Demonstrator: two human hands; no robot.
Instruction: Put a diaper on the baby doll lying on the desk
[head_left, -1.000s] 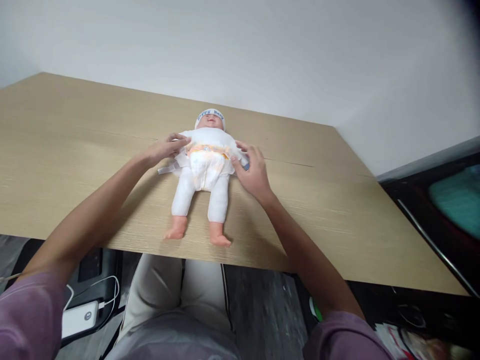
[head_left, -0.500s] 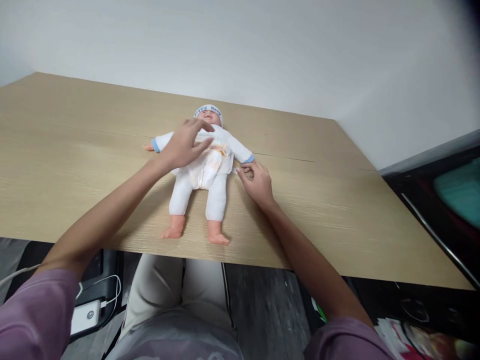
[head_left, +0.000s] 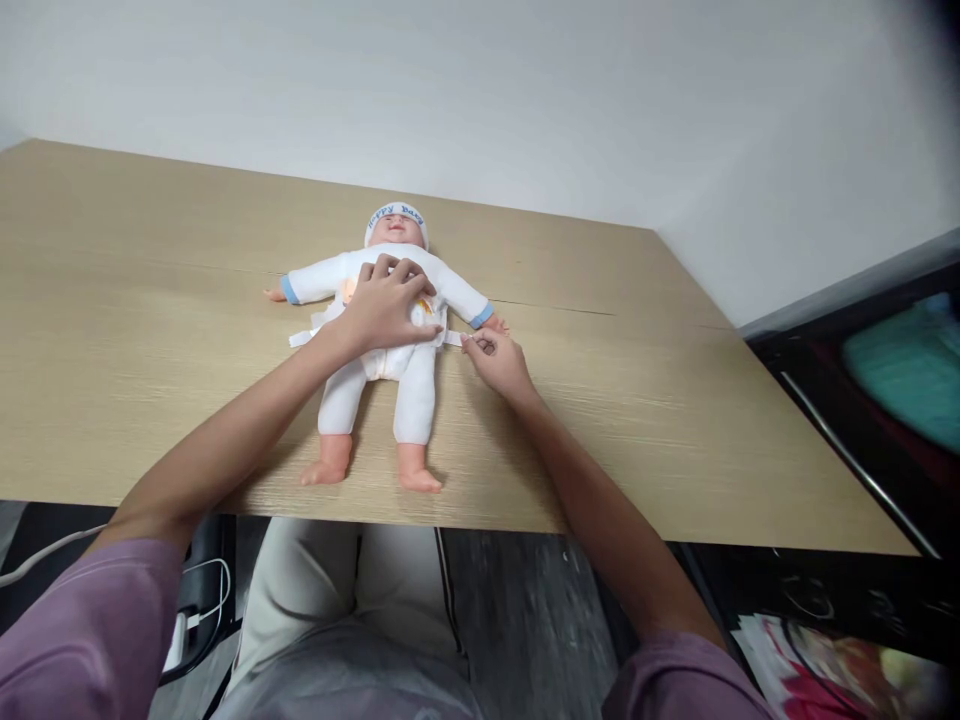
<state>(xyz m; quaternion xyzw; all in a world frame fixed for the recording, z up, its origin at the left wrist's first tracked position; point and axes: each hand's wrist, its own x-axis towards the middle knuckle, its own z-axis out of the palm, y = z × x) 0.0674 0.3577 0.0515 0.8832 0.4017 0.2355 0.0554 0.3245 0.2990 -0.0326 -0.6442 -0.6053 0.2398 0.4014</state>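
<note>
A baby doll (head_left: 409, 395) in white clothes and a white cap lies on its back on the wooden table (head_left: 675, 420), feet toward me. It wears a diaper (head_left: 386, 362) round its waist. My left hand (head_left: 386, 308) rests on the doll's belly, fingers curled over the diaper front and pressing down. My right hand (head_left: 495, 358) is just right of the doll's hip, fingers pinched on the diaper's white side tab (head_left: 452, 339). Another tab (head_left: 302, 338) sticks out at the doll's other side.
The table's near edge runs above my lap. A dark cabinet or screen (head_left: 885, 400) stands to the right of the table. Cables and a white charger (head_left: 184, 620) lie on the floor at lower left; coloured papers (head_left: 825, 670) lie at lower right.
My left hand has moved from the doll's side onto its belly. My right hand slid from the doll's arm down to the diaper tab and pinched it. The doll's arms are now uncovered.
</note>
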